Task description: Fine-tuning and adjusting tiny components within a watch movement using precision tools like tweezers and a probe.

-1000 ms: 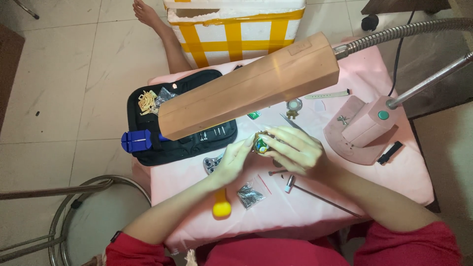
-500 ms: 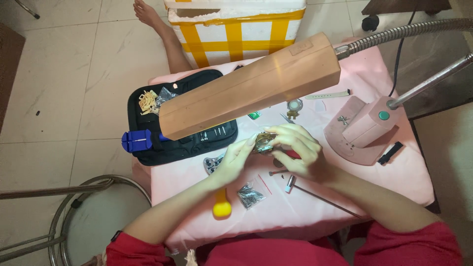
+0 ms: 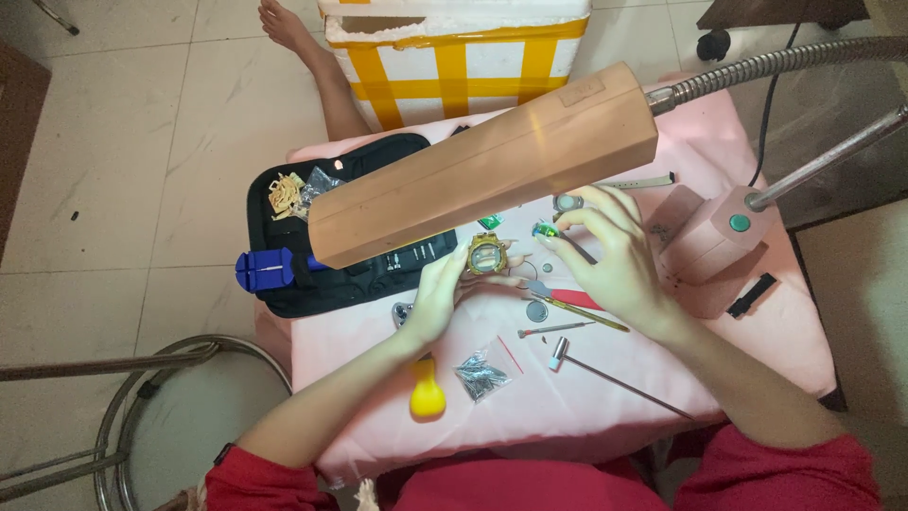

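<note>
Hands: split apart now. Half a second ago both were bunched over one thing at the middle of the desk (image 3: 719, 378); now the right hand (image 3: 610, 265) has drawn off to the right with a piece of its own.
Left hand (image 3: 445, 293): grip closed on the watch case (image 3: 485, 255), fingers under and around it, just below the lamp head (image 3: 482, 166).
Right hand: fingertips pinched narrow on a small green and blue part (image 3: 543, 230), held just beside the case but clear of it.
Meaning: my read is that the small part has come out of the case, so the case sits open in the left hand.
Watch case: yellowish ring, pale glassy centre, face up, no strap on it.
Nearby: yellow-handled tool (image 3: 572, 308), small hammer (image 3: 615, 374), bag of tiny parts (image 3: 480, 374), yellow blower (image 3: 427, 396), black tool pouch (image 3: 355, 232) to the left.
</note>
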